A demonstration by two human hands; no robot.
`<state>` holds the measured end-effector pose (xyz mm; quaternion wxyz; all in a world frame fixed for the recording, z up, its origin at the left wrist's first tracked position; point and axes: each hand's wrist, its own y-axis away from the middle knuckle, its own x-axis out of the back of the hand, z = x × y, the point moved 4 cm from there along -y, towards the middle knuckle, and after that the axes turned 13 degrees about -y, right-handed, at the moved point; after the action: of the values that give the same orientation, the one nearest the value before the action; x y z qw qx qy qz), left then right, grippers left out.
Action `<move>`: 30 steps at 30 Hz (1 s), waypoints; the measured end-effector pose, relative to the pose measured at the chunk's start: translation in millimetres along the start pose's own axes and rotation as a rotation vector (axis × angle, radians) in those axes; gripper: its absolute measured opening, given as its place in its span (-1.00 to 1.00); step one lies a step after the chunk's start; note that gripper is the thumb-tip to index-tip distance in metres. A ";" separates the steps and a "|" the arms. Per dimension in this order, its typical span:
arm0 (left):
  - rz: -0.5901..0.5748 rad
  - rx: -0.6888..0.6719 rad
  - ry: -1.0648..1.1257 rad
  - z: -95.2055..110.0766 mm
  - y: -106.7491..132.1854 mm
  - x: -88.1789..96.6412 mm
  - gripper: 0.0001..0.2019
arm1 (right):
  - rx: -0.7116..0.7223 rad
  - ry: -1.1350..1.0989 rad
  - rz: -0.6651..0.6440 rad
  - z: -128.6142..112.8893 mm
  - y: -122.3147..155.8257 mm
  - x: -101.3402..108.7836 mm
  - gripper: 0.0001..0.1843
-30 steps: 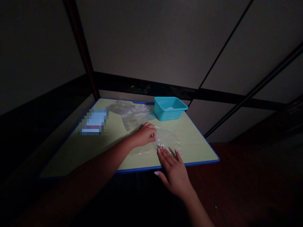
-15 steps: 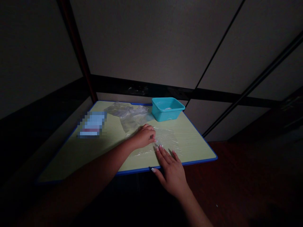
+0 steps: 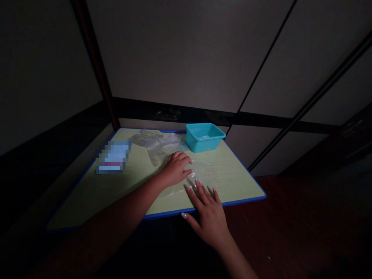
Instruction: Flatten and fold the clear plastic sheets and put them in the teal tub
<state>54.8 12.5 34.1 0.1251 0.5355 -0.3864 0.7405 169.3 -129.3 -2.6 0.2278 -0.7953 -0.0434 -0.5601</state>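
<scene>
A clear plastic bag lies flat on the pale yellow table, wrinkled and shiny along its edges. Over its left part is my left hand, thumb and index finger apart with a gap between them and nothing visible in it. My right hand rests palm down at the bag's near edge, fingers spread, fingertips on or just over the plastic. Behind my left hand, more crumpled clear plastic bags are spread out, partly hidden by that hand.
A turquoise plastic basket stands at the table's back right, with something clear and shiny inside. A blurred-out phone-like object lies at the left. The table has a blue rim and stands by panelled cabinet doors.
My left hand's thumb and fingers have come apart from a pinch. The fingers of my right hand have spread wider and shifted slightly. The view has tilted up a little.
</scene>
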 end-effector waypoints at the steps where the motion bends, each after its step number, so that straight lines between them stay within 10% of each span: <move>1: 0.017 0.028 -0.029 -0.6 0.3 3.3 -0.78 | 0.012 0.006 0.007 0.8 1.8 -0.5 -0.24; 6: -0.024 0.101 -0.120 -1.6 2.5 9.1 -0.56 | 0.026 0.019 0.046 11.7 14.9 -1.1 -0.23; 13: -0.312 -0.197 -0.118 14.9 12.2 -13.0 -0.25 | 0.015 0.038 0.042 26.7 22.9 1.2 -0.29; 30: -0.491 -0.299 -0.081 25.8 15.8 -27.7 -0.43 | 0.048 0.016 0.080 22.2 18.5 4.2 -0.33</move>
<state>74.2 -9.9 5.8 0.3624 0.6180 -0.3547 0.6008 196.2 -137.5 -10.5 0.2694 -0.7861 -0.0231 -0.5558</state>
